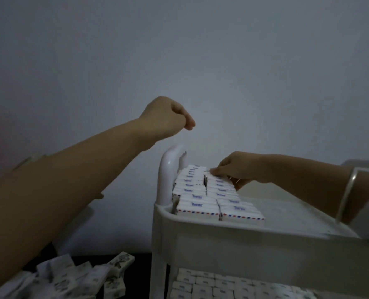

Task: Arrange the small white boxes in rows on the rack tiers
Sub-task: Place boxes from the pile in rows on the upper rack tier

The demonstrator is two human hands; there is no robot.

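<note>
Left hand (168, 117) is raised at mid-frame, fingers clenched, nothing seen in it. Right hand (237, 167) at centre right has bent fingertips on the far end of two rows of white boxes (203, 197) on the rack's top tier (222, 225); can't tell if it's grasping. Loose pile of boxes (88, 275) at lower left.

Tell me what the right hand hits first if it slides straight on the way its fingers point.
The right hand would likely meet the left row's far boxes first; the rack post stands beyond. Depth is unclear.
</note>
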